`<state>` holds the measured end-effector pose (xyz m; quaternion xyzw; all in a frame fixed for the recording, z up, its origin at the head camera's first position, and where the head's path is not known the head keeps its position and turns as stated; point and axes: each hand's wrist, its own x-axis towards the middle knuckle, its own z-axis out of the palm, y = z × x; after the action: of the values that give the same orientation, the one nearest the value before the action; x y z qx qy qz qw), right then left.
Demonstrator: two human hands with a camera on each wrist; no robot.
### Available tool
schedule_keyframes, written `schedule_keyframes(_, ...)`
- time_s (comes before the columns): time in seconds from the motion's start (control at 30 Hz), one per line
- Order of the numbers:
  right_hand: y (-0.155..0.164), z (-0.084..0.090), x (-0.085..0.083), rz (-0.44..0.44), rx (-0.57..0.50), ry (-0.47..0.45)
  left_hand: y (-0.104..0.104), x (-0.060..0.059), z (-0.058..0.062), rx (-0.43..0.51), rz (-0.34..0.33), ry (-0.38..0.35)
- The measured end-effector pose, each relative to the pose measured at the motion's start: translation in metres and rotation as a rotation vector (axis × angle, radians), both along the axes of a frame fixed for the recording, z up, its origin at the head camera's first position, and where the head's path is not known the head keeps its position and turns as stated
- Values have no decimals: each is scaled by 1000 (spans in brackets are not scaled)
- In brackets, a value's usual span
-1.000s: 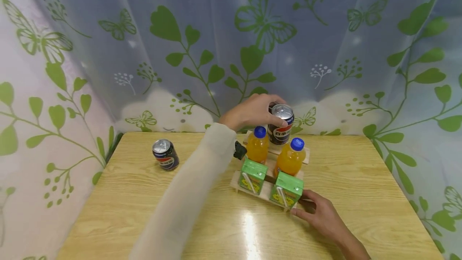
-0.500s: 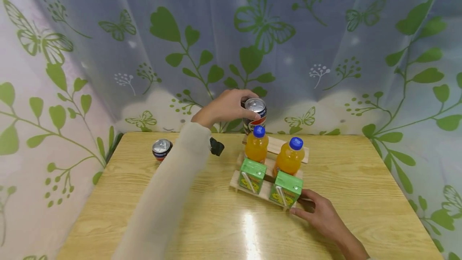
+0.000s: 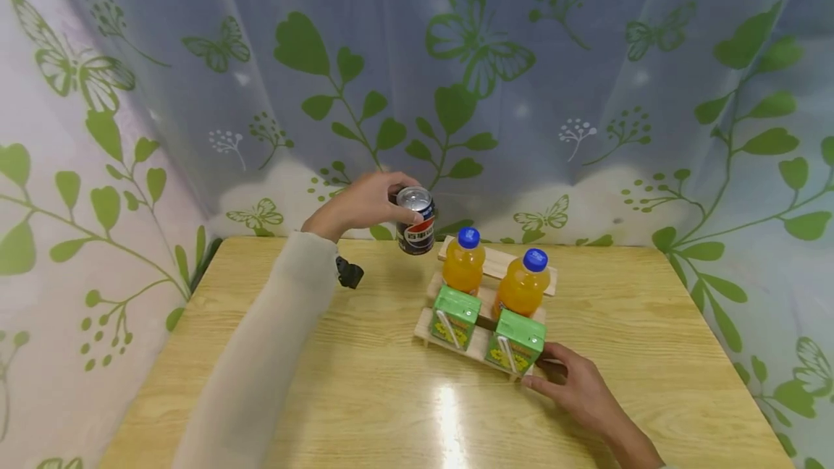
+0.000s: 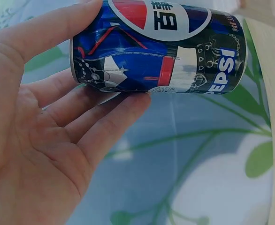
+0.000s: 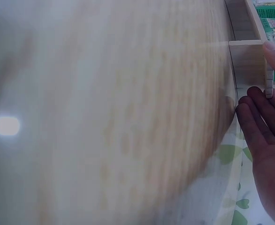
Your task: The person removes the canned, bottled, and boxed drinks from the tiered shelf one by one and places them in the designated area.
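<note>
Left wrist, can [image 4: 158,47] between fingers [image 4: 104,122], thumb

The head camera looks forward and down over the wooden table [image 3: 391,396] toward the leaf-printed curtain [image 3: 365,56], taking in both arms. The left wrist camera sits very close under the left hand [image 4: 43,140], facing the Pepsi can [image 4: 161,47], which the head view shares. The right wrist camera skims the tabletop, sharing the wooden rack [image 5: 248,65].
</note>
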<state>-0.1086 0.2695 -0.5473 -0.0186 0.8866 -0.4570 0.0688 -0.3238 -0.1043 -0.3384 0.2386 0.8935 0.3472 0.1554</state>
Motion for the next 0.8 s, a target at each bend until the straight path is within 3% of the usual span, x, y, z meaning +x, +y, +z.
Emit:
schedule_keyframes(0.43,-2,1,1,-7,-10,-23,-40,0,-34,-2,47,-9)
schedule_keyframes(0.8,-2,1,-1,-23,6,-33,-64,8,-63,-36,86,-5)
